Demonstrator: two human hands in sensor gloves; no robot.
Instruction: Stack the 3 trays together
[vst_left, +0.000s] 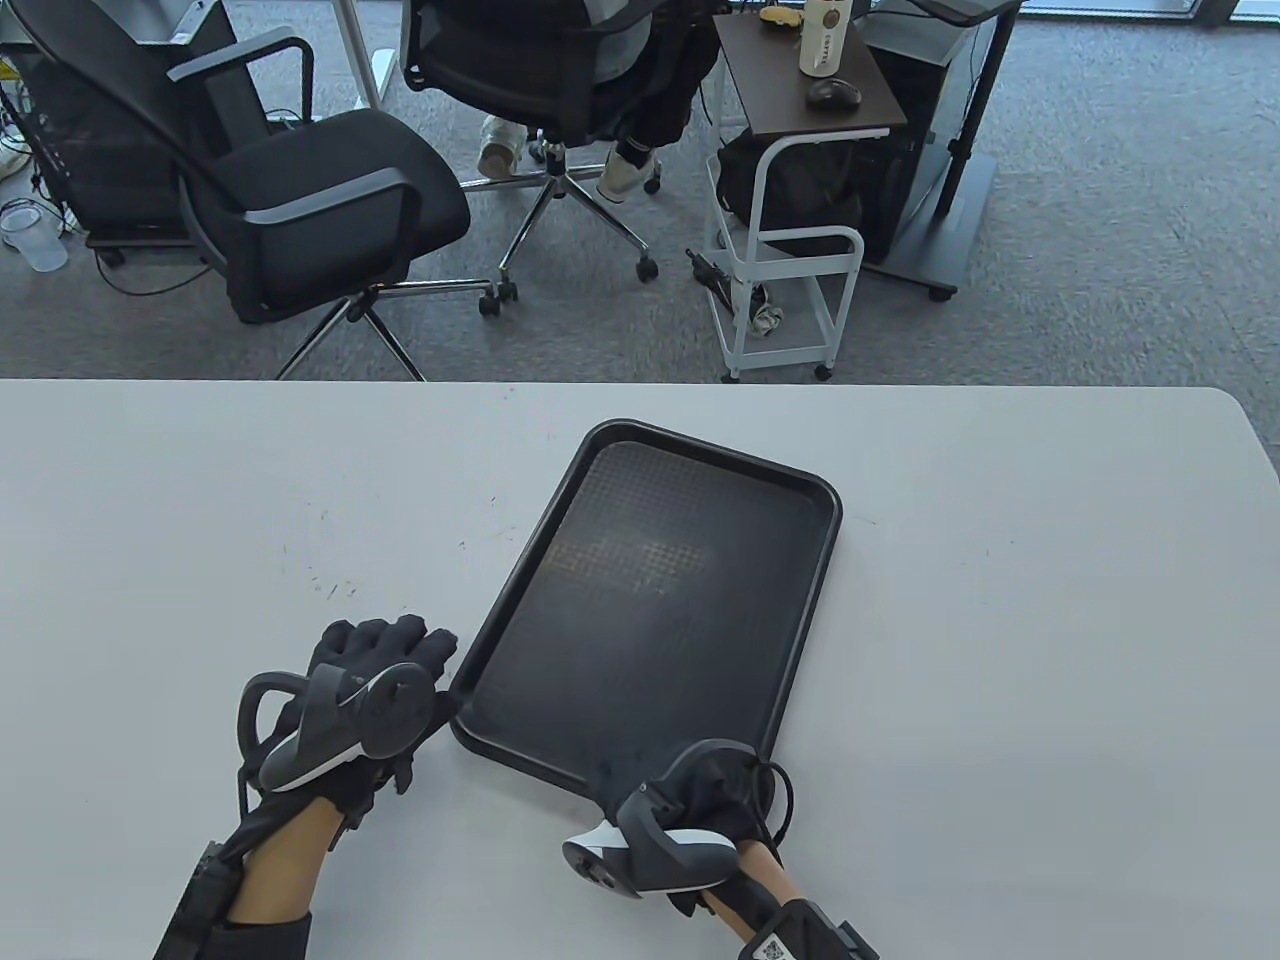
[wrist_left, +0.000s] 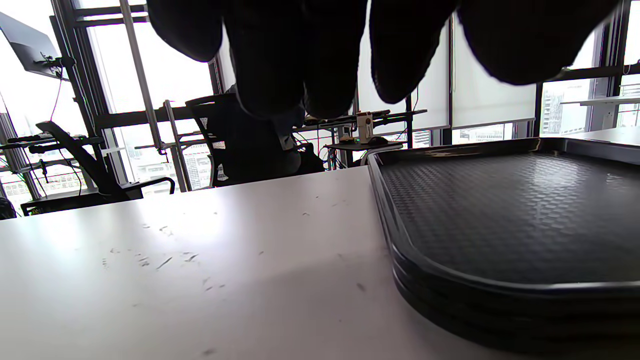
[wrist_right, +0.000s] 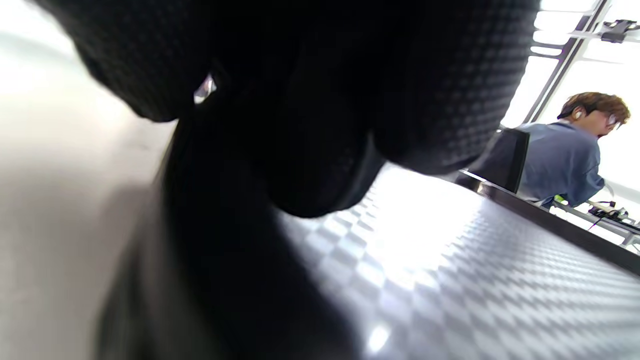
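A stack of black textured trays (vst_left: 650, 600) lies slanted on the white table (vst_left: 1000, 650). The left wrist view shows its layered rims (wrist_left: 450, 295) nested one in another. My left hand (vst_left: 385, 650) lies on the table, fingers spread, at the stack's near left corner, and its thumb side touches the rim. Its fingers (wrist_left: 280, 65) hang over the table in the left wrist view. My right hand (vst_left: 690, 790) is at the stack's near right corner, fingers curled over the near rim. In the right wrist view its fingers (wrist_right: 300, 125) sit close over the tray surface (wrist_right: 450, 280).
The table's far edge (vst_left: 640, 385) runs behind the stack. Beyond it stand office chairs (vst_left: 320, 200), a white cart (vst_left: 790, 290) and a seated person (wrist_right: 570, 150). Small scratch marks (vst_left: 330, 585) dot the table left of the stack.
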